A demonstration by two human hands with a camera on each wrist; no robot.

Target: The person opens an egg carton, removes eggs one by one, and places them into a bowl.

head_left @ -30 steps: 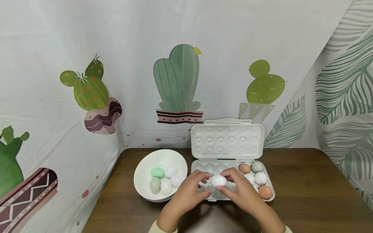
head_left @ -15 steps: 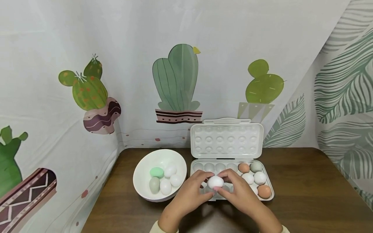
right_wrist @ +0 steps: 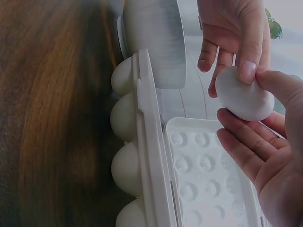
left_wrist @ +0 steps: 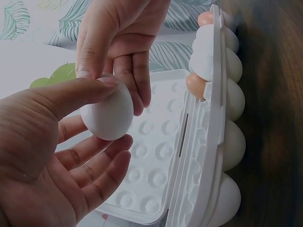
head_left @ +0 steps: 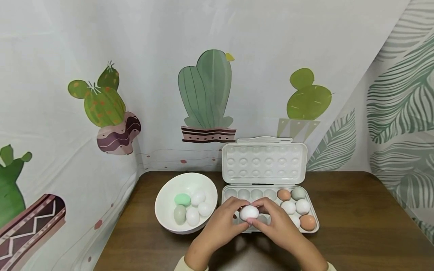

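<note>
white egg (head_left: 249, 212) shifted slightly left, pinched between both hands' fingers (head_left: 242, 205)

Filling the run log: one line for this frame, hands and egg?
left hand: pinches white egg | right hand: pinches same egg | egg: above egg tray, front-left cups | bowl: five eggs

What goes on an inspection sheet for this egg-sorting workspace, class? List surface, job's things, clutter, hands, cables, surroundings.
Surface: dark wooden table.
Job's things: white egg held above the open egg carton; six eggs sit at the carton's right end; the left cups in view are empty.
Clutter: white bowl left of the carton, holding five eggs, one bright green.
Hands: left hand and right hand both pinch the white egg.
Cables: nothing seen.
Surroundings: cactus-print curtain behind, leaf-print cloth at right.
</note>
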